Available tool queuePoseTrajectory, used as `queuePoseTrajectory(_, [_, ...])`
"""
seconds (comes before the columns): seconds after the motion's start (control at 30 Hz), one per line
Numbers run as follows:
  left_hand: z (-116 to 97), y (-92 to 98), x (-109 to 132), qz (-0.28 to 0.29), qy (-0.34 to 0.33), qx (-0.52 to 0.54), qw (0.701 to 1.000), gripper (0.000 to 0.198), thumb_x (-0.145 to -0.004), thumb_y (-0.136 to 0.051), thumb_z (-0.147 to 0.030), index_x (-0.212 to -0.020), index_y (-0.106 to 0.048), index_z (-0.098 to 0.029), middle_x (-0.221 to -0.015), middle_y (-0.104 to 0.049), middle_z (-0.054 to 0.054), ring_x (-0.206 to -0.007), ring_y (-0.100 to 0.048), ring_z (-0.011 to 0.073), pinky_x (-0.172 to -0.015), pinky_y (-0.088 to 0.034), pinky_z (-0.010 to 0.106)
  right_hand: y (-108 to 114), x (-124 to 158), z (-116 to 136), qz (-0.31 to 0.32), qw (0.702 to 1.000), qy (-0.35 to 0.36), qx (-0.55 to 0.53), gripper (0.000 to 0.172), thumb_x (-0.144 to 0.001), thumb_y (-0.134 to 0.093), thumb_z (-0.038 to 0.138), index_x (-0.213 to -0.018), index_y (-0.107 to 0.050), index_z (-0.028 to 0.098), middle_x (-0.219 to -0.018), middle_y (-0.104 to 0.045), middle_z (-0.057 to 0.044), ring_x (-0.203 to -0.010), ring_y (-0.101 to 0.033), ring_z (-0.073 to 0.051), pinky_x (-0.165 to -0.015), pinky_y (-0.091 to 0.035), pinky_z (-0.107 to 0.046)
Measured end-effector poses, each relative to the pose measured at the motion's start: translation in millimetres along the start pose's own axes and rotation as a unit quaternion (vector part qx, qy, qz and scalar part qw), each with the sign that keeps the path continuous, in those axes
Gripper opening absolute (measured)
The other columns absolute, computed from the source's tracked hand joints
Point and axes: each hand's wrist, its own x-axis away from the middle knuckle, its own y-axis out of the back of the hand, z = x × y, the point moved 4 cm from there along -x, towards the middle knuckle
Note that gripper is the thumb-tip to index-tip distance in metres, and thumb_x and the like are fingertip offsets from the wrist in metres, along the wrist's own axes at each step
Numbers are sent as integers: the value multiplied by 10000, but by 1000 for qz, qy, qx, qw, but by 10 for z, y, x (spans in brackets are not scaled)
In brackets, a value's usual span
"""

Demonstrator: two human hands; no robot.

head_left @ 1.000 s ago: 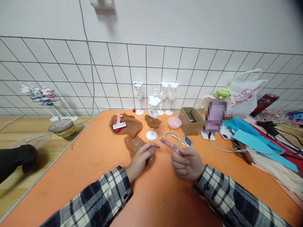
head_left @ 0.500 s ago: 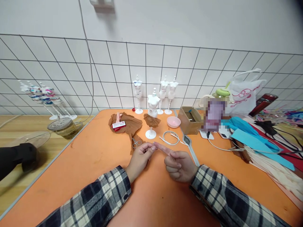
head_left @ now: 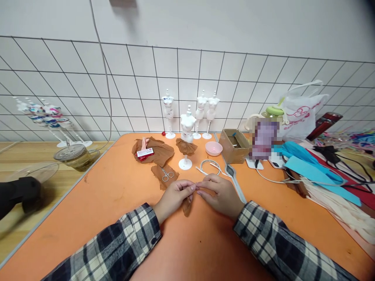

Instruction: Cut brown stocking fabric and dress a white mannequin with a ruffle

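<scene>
My left hand (head_left: 176, 195) is pinched on a small piece of brown cloth (head_left: 186, 207) that dangles below its fingers. Fingertip to fingertip with it, my right hand (head_left: 220, 194) is also pinched; whatever lies between its fingers is too small to make out. Just beyond my left hand, small scissors (head_left: 168, 175) rest on another brown cloth scrap (head_left: 157, 174). Farther back stands a white mini dress form (head_left: 188, 121) wearing a gathered brown cloth skirt (head_left: 186, 146).
A larger brown cloth (head_left: 161, 150) carries a red-and-white packet (head_left: 145, 153). Right of the dress form are a pink bowl (head_left: 213, 148), a coiled white cord (head_left: 207, 161) and a cardboard box (head_left: 235, 150). More dress forms (head_left: 168, 109) stand by the wall. Blue strips (head_left: 320, 179) lie at right.
My right index finger was stretched out to my left fingertips; now the right fingers are drawn into a pinch. Brown cloth now shows hanging beneath my left hand. The view has shifted slightly.
</scene>
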Motion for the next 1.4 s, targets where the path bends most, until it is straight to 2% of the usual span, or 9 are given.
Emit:
queuePoseTrajectory(0.23, [27,-38,42,50,13,-9,999,411,-803,-638,-545,-843,-716,-144,-573,-576,7,-515,-483,115,-489,-329,228,28,-36,-25,25,999,-16,12,157,-907,-567,267,-915,-722,241,-922,-671,-49,-814,-614,-171,-716,-452,-300])
queuePoseTrajectory(0.37, [53,-79,53,80,34,-45,995,463,-812,-617,-575,-920,-741,-143,-596,-579,4,-491,-497,103,-478,-345,214,-17,-63,-160,24,989,-91,-113,99,-824,-650,242,-743,-687,198,-753,-640,-27,-716,-569,-161,-649,-429,-288])
queuePoseTrajectory(0.43, [49,-98,58,84,35,-27,995,492,-806,-627,-575,-1044,-732,-157,-665,-617,19,-553,-547,120,-531,-393,227,-71,-50,-278,-3,958,-176,-227,134,-804,-667,299,-733,-672,186,-714,-612,-16,-615,-513,-136,-557,-405,-267])
queuePoseTrajectory(0.53, [35,-93,56,71,20,23,997,524,-787,-690,-505,-1198,-677,-181,-849,-680,62,-755,-606,167,-696,-452,279,-127,10,-432,-82,861,-308,-397,247,-795,-670,419,-854,-678,180,-768,-604,-12,-506,-415,-89,-454,-370,-236])
queuePoseTrajectory(0.67, [56,-19,21,32,11,39,999,597,-723,-783,-351,-1270,-614,-183,-1028,-684,90,-903,-612,204,-811,-456,333,-129,28,-369,-83,785,-320,-524,499,-869,-584,475,-1330,-505,299,-1129,-633,-64,-692,-574,-124,-633,-520,-299])
queuePoseTrajectory(0.8, [68,65,-23,-47,-21,-5,999,554,-711,-779,-277,-1228,-607,-179,-1053,-665,75,-929,-602,202,-816,-462,328,-169,29,-188,-38,840,-276,-465,827,-846,-653,397,-1515,-171,326,-1256,-585,-101,-1116,-569,-206,-938,-468,-409])
queuePoseTrajectory(1.0, [23,31,-6,-78,-43,5,996,335,-749,-748,-335,-1009,-642,-152,-948,-671,63,-882,-605,188,-781,-460,296,-290,46,-133,-50,871,-280,-401,934,-777,-677,244,-1529,-125,222,-857,-609,-11,-833,-614,-169,-809,-505,-353])
queuePoseTrajectory(1.2, [56,27,-22,-64,-5,18,998,296,-784,-708,-423,-749,-625,-141,-697,-624,12,-667,-569,146,-665,-433,271,-186,8,-165,-33,903,-252,-346,920,-777,-619,166,-1532,-97,223,-779,-614,29,-731,-605,-142,-733,-502,-313])
queuePoseTrajectory(1.4, [-20,-18,-8,-20,-47,-49,997,442,-728,-771,-380,-1093,-636,-172,-1045,-690,94,-995,-626,242,-874,-466,350,-136,7,-115,17,940,-193,-280,887,-769,-586,108,-1529,-154,261,-778,-630,29,-734,-610,-145,-759,-497,-322])
